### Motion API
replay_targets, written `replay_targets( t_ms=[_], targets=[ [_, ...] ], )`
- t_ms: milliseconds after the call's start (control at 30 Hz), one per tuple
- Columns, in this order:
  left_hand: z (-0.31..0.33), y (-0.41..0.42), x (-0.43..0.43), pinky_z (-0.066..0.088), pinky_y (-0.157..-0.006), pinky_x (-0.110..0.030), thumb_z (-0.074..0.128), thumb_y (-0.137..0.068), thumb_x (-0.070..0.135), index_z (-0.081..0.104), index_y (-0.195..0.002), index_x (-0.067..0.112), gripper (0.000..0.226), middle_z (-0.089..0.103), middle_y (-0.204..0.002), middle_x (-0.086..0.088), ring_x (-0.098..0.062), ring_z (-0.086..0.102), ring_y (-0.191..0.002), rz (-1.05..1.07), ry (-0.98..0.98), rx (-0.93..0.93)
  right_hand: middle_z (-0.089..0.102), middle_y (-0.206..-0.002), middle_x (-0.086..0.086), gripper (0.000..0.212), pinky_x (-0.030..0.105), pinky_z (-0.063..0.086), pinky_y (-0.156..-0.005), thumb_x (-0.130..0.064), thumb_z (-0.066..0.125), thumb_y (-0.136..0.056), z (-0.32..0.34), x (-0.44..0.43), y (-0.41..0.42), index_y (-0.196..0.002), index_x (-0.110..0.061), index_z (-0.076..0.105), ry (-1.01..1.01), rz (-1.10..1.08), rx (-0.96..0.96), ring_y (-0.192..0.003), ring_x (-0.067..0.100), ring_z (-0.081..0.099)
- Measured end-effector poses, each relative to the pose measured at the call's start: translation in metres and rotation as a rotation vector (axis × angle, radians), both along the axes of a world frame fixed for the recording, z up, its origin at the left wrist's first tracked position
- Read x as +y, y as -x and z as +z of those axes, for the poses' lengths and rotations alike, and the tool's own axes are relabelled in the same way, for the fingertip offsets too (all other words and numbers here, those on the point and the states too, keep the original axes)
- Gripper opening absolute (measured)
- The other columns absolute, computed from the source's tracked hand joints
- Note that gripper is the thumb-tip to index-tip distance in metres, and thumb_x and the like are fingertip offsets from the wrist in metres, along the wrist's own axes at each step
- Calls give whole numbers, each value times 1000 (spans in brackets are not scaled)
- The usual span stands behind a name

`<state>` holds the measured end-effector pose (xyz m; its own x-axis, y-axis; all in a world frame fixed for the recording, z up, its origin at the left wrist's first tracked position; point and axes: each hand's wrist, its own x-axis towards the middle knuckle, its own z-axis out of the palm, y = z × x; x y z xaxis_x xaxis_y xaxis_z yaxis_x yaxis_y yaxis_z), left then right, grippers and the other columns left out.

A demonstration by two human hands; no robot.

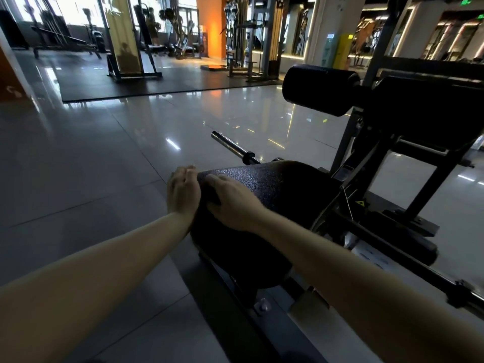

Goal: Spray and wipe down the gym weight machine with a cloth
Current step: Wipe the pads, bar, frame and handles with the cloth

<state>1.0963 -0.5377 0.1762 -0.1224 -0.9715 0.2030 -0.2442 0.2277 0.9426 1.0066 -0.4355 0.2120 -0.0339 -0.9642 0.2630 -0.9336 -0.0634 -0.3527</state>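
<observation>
At the pad's [262,184] left end, left hand [183,191] presses flat; right hand's [233,203] hold unclear; pad may roll, hands slipping.

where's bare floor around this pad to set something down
Widest free patch: the tiled floor left of the lower pad, from the left hand out to the black rubber mat. A smaller patch lies between the chrome bar and the upper roller pad. Right of the pad is crowded with frame struts.
</observation>
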Motion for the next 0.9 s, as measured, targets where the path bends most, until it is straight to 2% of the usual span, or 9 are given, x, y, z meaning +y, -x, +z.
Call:
replay_targets(
  t_ms=[67,200,300,400,533,633,700,767,900],
  targets=[
    [2,3,2,38,-103,-39,37,-106,29,66,-117,8,37,60,-134,-19,-32,53,-124,20,-56,-48,60,-127,14,37,43,51,-92,-26,58,-92,-1,-2,48,-129,-19,56,-25,-129,59,-116,33,57],
    [2,5,2,42,-95,-39,42,-96,20,61,-126,9,37,61,-131,-22,-37,56,-118,45,-120,-215,54,-127,23,34,48,44,-103,-32,48,-97,-2,3,189,-128,-19,46,-176,-738,63,-120,42,53],
    [2,6,-1,41,-97,-38,40,-93,18,59,-129,9,42,60,-133,-20,-37,55,-119,33,-152,-265,44,-137,22,46,52,39,-108,-30,50,-95,-5,-9,211,-138,-18,40,-270,-982,110,-130,43,44],
    [2,8,-3,37,-102,-38,31,-107,30,59,-131,5,45,56,-140,-22,-36,51,-127,32,-121,-246,52,-131,18,37,47,42,-102,-23,49,-96,-4,-36,164,-131,-11,47,-168,-869,79,-124,39,51],
    [4,5,0,34,-107,-37,20,-109,48,58,-137,5,64,53,-146,-22,-33,48,-134,9,-153,-135,63,-124,18,27,39,47,-87,-25,49,-98,3,-63,60,-119,-11,59,-111,-487,42,-114,36,62],
    [6,-2,5,36,-94,-34,23,-109,51,64,-131,7,65,57,-142,-22,-33,53,-130,52,-204,-18,64,-118,16,22,37,42,-78,-27,53,-98,3,-69,-10,-114,-12,58,-79,-138,3,-109,36,63],
    [8,-4,9,35,-93,-33,21,-109,49,61,-134,5,65,55,-143,-23,-34,52,-131,70,-211,-42,63,-118,16,23,39,48,-82,-22,56,-95,1,-65,-1,-116,-13,58,-73,-14,-8,-107,36,63],
    [8,-3,8,35,-99,-36,21,-110,46,58,-138,7,61,53,-145,-24,-36,49,-133,47,-181,-147,62,-121,16,27,43,51,-89,-27,59,-94,1,-57,49,-120,-18,59,-83,-78,56,-109,36,62],
    [0,0,-5,38,-88,-36,43,-102,39,65,-116,16,35,64,-122,-16,-34,57,-113,13,-101,-256,57,-124,18,31,49,46,-101,-44,50,-93,-14,-21,198,-121,-31,55,-80,-661,156,-117,41,56]
  ],
)
